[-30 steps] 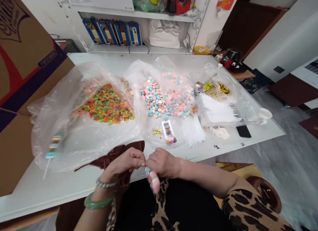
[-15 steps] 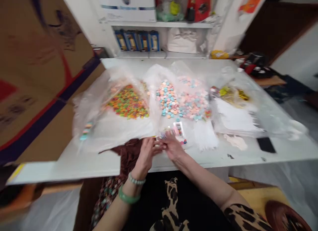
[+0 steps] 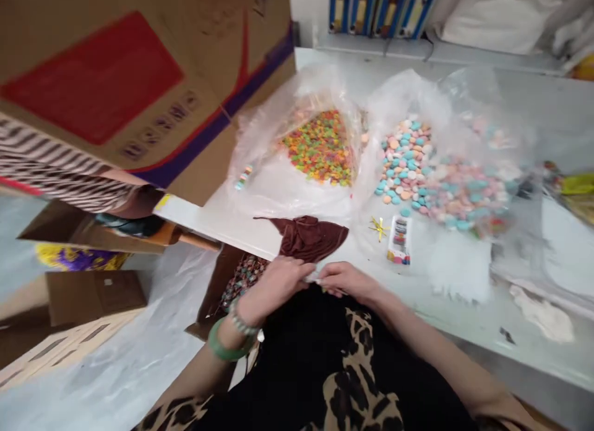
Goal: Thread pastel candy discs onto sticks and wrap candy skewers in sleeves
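A small pale piece, partly hidden, sits between both hands' fingertips at the lower centre of the frame. The left hand pinches it, fingers drawn narrow; the right hand grips it from the other side, and I cannot tell what its palm covers. The step in hand looks like close fingertip work on this piece; the next move probably calls for a firm pinch from one hand while the other turns or presses. Just beyond lies a crumpled brown cloth, with gold strips and a printed packet to its right. Farther up are multicoloured candies near upper centre and pastel candies right of them.
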`<state>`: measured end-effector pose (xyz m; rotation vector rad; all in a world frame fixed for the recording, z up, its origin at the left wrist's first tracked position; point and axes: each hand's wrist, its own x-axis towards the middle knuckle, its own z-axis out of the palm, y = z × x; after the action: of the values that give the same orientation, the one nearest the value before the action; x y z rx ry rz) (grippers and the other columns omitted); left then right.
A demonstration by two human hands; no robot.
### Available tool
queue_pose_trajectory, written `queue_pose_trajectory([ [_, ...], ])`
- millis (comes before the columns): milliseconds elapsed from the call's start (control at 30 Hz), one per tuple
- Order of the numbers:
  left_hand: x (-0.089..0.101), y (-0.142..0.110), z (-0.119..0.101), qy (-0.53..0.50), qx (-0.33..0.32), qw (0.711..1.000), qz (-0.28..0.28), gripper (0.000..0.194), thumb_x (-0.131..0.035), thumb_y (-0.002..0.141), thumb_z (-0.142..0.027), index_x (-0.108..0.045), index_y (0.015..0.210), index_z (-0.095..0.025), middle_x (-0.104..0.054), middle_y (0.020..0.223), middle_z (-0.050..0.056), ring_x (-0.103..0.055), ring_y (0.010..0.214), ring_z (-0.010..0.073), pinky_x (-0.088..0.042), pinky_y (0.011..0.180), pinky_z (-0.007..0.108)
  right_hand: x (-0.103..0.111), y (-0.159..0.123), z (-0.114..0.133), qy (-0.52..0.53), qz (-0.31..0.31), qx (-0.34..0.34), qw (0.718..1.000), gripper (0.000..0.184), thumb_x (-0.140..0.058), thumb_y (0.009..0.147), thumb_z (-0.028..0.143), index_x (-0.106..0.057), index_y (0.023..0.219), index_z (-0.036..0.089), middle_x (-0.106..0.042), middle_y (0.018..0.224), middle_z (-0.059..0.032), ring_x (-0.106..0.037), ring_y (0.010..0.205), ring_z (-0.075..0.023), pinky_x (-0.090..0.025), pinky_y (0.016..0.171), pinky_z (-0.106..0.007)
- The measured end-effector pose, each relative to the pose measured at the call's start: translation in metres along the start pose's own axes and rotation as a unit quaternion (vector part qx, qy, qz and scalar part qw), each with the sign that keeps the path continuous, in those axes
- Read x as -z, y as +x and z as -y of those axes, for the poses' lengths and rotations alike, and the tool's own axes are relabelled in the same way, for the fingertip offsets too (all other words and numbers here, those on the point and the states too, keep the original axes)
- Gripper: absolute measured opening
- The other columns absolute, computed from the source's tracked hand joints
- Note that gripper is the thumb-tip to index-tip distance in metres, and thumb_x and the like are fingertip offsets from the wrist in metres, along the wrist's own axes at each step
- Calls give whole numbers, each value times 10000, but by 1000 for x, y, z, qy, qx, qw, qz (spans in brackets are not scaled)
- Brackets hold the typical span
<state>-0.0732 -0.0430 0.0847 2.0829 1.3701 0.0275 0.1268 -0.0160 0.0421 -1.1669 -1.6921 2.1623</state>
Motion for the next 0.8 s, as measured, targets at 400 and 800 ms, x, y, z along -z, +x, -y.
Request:
queue_pose_trajectory([
  [400, -22, -59, 71, 172, 275, 933, 153, 362, -493, 828, -187, -585, 1175, -145, -671, 1065, 191, -635, 1018, 370, -419, 860, 516, 122, -45, -38, -384, -536, -243, 711, 347, -487, 898, 384, -559, 1147, 153, -603, 1140, -149, -552, 1059, -288, -384, 855, -374],
  [800, -20, 99, -39, -243, -82, 967, -3, 260, -551, 861, -311, -698, 1046, -203, -707, 1065, 55, -643, 971, 192, -471, 863, 288, 146, -60, -70, -170, -601, -165, 764, 261, -487, 842, 347, -707, 944, 252, -692, 889, -13, -592, 860, -205, -402, 735, -285],
])
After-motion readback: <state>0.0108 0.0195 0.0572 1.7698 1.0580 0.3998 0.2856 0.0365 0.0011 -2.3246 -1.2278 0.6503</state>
